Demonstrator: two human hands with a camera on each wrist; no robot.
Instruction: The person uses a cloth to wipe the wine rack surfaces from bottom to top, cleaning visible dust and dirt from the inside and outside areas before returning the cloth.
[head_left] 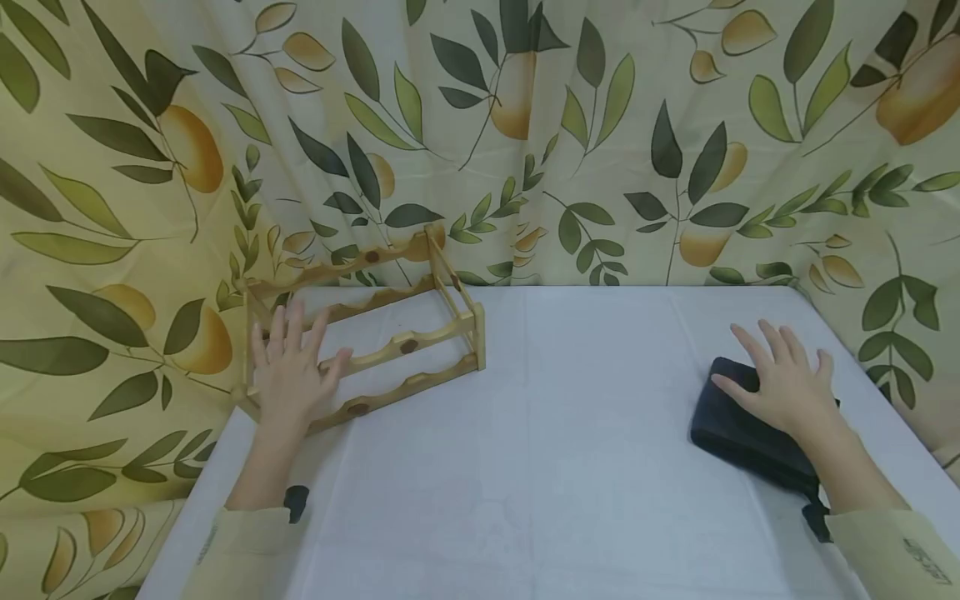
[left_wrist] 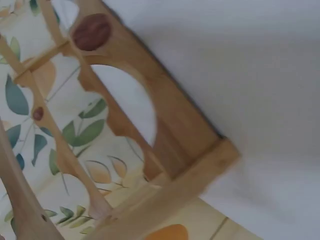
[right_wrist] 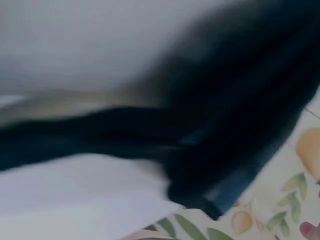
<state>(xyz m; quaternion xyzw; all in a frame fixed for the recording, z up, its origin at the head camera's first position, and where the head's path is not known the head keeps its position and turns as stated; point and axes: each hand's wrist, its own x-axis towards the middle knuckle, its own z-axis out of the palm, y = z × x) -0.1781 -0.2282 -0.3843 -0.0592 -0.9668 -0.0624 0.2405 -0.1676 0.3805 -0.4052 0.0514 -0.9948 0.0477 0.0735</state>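
A wooden rack (head_left: pixel 435 335) with scalloped rails stands at the back left of the white table. Over its left part is my left hand (head_left: pixel 292 371), fingers straight and somewhat spread; whether it touches the wood I cannot tell. The left wrist view shows the rack's end and rails (left_wrist: pixel 167 110) close up. On the right lies a black zipped-looking pouch (head_left: pixel 738 429) with a strap. Above it my right hand (head_left: pixel 787 387) is spread, thumb over the pouch, with no grip visible. The pouch (right_wrist: pixel 240 115) looks blurred in the right wrist view, where a fingertip shows at the lower right corner.
A white cloth covers the table (head_left: pixel 525 467). Behind it and to the left hangs a curtain (head_left: pixel 600 167) printed with leaves and fruit. The rack's back rails stand near the curtain. A small dark object (head_left: pixel 297 503) shows at the left cuff.
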